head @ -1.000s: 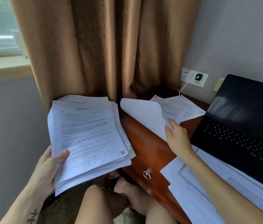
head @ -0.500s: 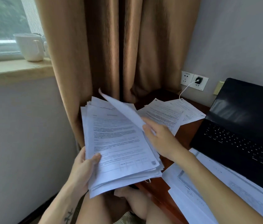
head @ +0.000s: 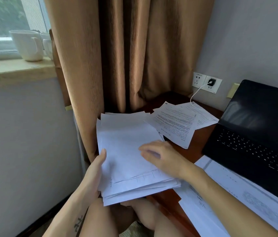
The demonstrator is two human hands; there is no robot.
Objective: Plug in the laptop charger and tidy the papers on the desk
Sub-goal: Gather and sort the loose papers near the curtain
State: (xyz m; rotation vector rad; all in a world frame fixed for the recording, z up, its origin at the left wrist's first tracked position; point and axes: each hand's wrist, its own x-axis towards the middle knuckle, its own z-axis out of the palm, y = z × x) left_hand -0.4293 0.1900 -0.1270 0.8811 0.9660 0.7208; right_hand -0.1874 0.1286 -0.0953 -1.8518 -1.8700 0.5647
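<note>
My left hand (head: 93, 171) grips the left edge of a thick stack of white papers (head: 126, 147), held over my lap at the desk's left end, thumb on top. A blank-side sheet lies uppermost. My right hand (head: 162, 156) rests flat on that top sheet with fingers spread and blurred. More printed papers (head: 177, 124) lie loose on the brown desk (head: 194, 142) behind the stack. Large sheets (head: 237, 194) lie at the desk's front under the open black laptop (head: 258, 134). The black charger plug (head: 211, 82) sits in the wall socket with its white cable (head: 193, 96) running down.
A tan curtain (head: 117, 57) hangs behind the desk's left end. Two white mugs (head: 28, 45) stand on the window sill at upper left. My bare knees (head: 134, 218) are below the stack.
My right hand lifted a sheet off the desk, carried it left and laid it blank side up on the stack. The stack moved right, toward the desk edge.
</note>
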